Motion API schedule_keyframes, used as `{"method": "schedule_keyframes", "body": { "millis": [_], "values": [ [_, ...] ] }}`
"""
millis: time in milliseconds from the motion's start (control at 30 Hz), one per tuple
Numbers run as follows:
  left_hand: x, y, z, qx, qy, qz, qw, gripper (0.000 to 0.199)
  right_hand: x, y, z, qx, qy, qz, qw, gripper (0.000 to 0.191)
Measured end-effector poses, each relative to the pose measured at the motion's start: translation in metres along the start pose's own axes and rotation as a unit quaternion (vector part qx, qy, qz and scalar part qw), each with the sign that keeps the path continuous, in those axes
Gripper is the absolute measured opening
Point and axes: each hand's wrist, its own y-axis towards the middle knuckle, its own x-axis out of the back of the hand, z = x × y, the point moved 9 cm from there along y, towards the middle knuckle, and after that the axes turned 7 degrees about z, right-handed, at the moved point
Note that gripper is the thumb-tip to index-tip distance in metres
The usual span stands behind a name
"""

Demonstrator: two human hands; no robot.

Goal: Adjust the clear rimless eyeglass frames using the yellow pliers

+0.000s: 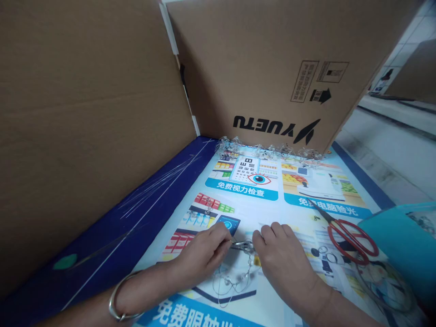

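My left hand is closed in a pinch on one end of a beaded wire, its thumb and forefinger pressed together. Close by on the right, my right hand is curled with its fingertips at the same wire. Between them runs a shiny silver twisted part, partly covered by the fingers. Below hangs a thin wire loop strung with clear beads, over the printed sheet. Red-handled scissors lie apart from my right hand, their blades slanting to the upper left.
Cardboard walls stand at the left and back. Several clear beaded wire pieces line the back wall's foot. Loose thin strands lie on the dark blue margin, near a green tab. A coil of clear line and a turquoise pouch are at right.
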Motion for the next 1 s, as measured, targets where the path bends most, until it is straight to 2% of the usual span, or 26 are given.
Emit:
{"method": "schedule_keyframes", "body": {
  "millis": [1000],
  "values": [
    [-0.002,-0.0004,-0.002,-0.024,0.014,0.005,1.0,0.012,0.0056,0.0001,0.0064,0.026,-0.067,-0.029,0.997,0.012]
  ]
}}
